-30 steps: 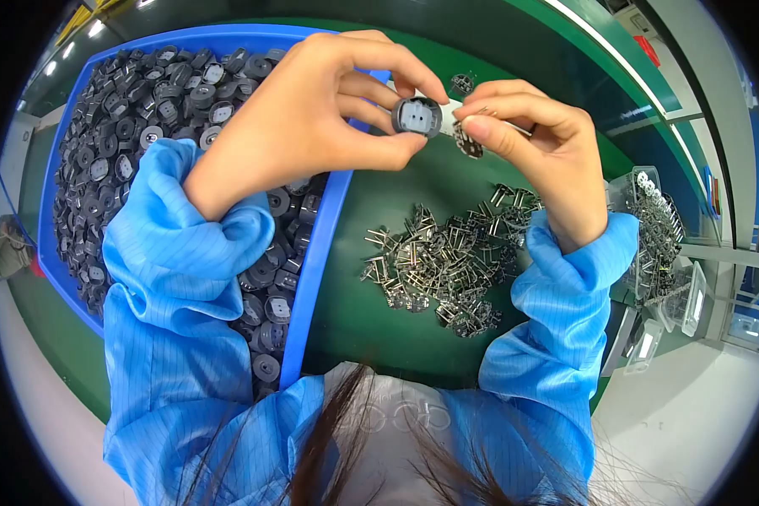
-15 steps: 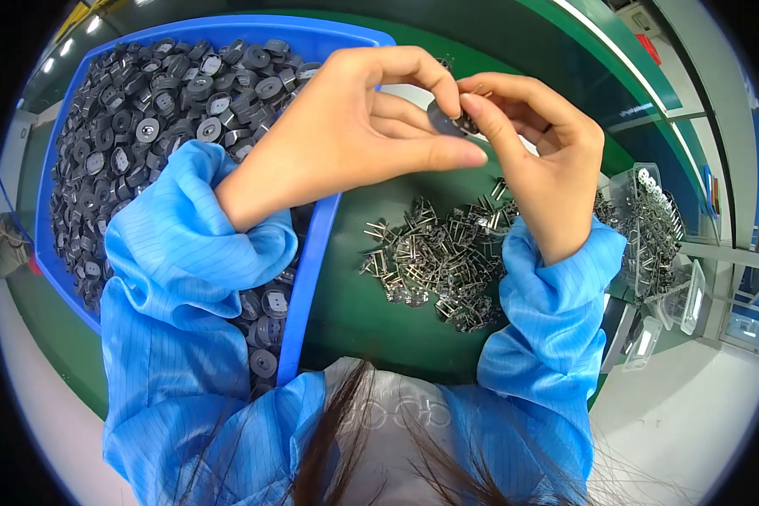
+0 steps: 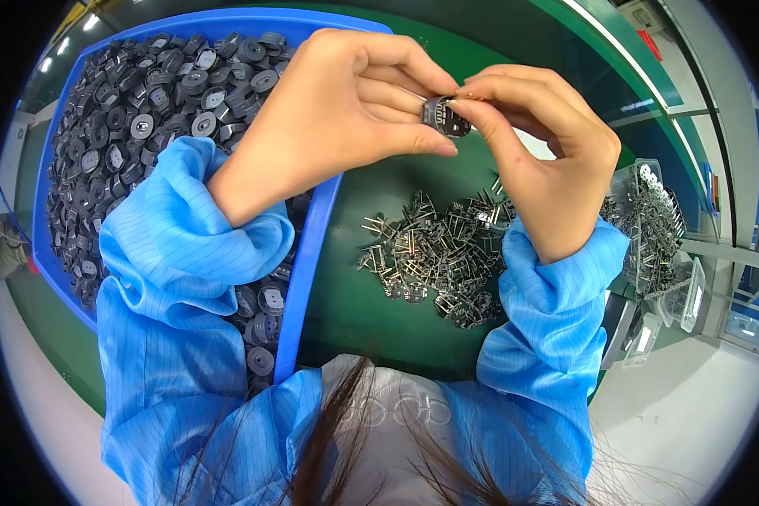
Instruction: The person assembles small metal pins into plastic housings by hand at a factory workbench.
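Note:
Between the thumb and fingers of my left hand (image 3: 358, 110) is a small round dark grey plastic housing (image 3: 433, 112), its open side tilted toward me and to the right. A small black circuit board (image 3: 456, 125) sits at the housing's opening; I cannot tell whether it is fully seated. My right hand (image 3: 544, 126) pinches the board's metal pins with thumb and forefinger, at the upper edge of the housing. Below the hands, a loose pile of similar pinned circuit boards (image 3: 434, 253) lies on the green tabletop (image 3: 371, 329).
A large blue bin (image 3: 305, 287) on the left is heaped with round dark grey housings (image 3: 143, 126). To the right, beyond my right sleeve, a clear plastic container (image 3: 649, 181) overflows with more pinned boards. Clear trays (image 3: 643, 337) stand near the table's right edge.
Both hands have risen slightly, the right also shifting a little right. The housing has turned, so the black board's face and the housing's side now show more clearly.

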A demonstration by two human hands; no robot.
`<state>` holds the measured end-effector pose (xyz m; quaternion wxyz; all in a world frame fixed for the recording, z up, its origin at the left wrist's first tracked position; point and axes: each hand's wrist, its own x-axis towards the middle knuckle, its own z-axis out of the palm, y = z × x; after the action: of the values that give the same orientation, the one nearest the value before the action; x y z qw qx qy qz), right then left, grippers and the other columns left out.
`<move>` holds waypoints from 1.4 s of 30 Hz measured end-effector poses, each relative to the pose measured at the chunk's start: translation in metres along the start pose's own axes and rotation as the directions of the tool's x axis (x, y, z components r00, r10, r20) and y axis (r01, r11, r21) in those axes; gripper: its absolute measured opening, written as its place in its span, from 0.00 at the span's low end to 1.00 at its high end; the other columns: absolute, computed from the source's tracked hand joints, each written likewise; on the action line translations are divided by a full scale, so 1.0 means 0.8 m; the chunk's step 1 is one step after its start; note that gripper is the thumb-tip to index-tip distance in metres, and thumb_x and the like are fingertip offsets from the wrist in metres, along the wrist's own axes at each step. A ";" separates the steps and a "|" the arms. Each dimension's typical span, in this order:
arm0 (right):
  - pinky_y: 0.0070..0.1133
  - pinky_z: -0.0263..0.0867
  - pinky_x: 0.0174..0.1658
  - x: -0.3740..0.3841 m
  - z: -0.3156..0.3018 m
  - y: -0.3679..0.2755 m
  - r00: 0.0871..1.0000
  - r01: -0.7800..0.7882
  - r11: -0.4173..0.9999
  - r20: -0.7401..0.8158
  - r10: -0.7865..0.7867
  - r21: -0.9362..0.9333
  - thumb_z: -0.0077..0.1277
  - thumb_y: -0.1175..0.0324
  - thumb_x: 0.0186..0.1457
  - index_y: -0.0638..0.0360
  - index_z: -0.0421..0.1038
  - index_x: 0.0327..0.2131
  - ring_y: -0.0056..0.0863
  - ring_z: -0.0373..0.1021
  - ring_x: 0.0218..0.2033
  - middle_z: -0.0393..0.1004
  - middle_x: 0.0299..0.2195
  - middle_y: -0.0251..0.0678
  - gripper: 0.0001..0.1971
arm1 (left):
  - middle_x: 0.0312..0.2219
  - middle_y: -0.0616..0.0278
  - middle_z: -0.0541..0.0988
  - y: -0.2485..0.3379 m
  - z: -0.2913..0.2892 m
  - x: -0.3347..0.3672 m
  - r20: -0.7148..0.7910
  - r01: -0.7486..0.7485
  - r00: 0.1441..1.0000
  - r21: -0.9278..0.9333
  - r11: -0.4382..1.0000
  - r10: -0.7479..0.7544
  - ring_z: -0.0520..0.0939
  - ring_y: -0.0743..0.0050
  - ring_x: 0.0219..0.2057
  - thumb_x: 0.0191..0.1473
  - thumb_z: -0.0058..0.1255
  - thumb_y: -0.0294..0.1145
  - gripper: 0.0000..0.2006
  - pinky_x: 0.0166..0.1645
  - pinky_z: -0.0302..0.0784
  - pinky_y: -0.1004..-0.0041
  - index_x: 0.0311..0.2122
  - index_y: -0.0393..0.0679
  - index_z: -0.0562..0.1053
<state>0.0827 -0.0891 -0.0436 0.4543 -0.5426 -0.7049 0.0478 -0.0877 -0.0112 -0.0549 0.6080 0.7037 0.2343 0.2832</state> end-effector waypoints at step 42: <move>0.25 0.69 0.37 -0.002 -0.003 0.195 0.906 -0.267 0.700 0.076 0.417 -0.662 0.55 0.70 0.49 0.55 0.77 0.34 0.33 0.74 0.30 0.78 0.30 0.34 0.08 | 0.32 0.63 0.73 0.004 -0.072 -0.012 0.274 -0.120 0.951 0.753 0.646 -0.142 0.77 0.74 0.32 0.35 0.64 0.22 0.14 0.37 0.74 0.79 0.30 0.39 0.71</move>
<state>0.1974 -0.0282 -0.1306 0.1450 -0.7772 -0.6103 -0.0504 -0.1341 0.0234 -0.0472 0.2858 0.9274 0.2379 0.0413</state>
